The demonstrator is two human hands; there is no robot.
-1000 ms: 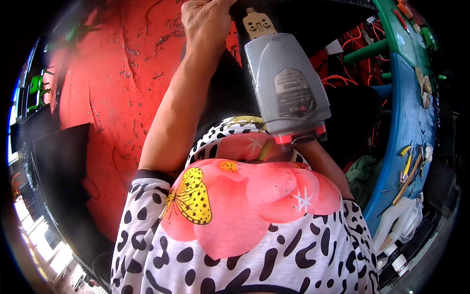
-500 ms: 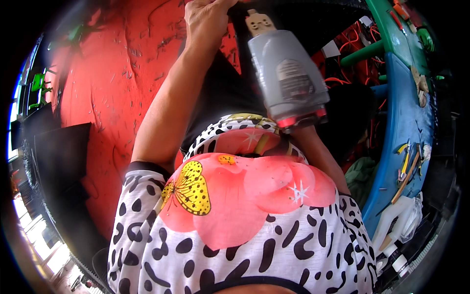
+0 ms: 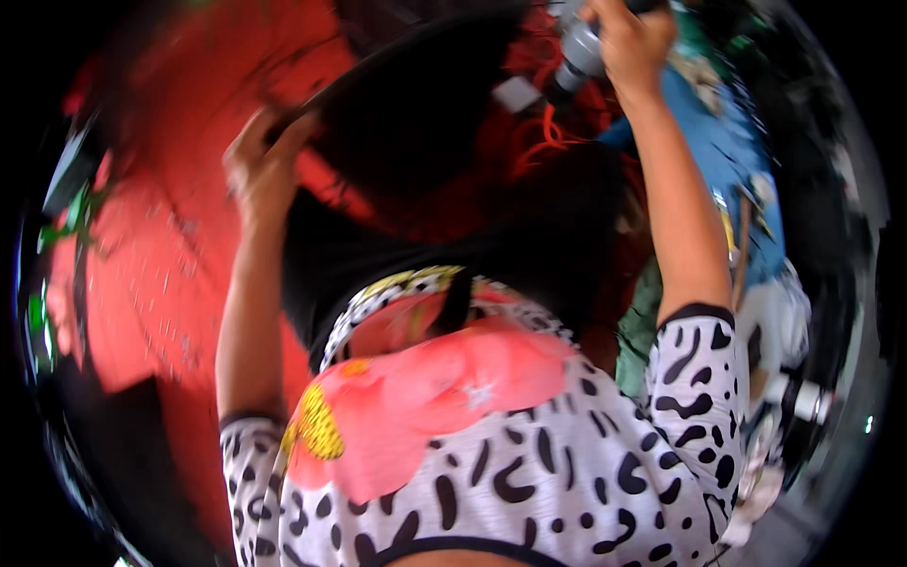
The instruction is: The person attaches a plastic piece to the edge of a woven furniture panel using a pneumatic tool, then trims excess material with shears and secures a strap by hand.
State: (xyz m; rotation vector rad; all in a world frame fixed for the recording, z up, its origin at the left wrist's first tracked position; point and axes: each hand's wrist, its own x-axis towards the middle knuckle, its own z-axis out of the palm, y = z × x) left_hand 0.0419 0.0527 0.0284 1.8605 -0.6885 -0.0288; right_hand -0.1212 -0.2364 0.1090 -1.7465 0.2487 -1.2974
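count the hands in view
2: the left hand at upper left, holding the black piece by its edge; the right hand at upper right, gripping the grey tool. Blur and dark edges could hide others.

A workshop, from the power tool, littered red floor and tool-strewn blue bench.

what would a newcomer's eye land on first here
Probably the bright shirt low in the middle, with its pink flower and yellow butterfly, and the vivid red floor at left. Next come the right hand at the upper right, gripping a grey tool, and the left hand at upper left, holding the curved edge of a large black piece.
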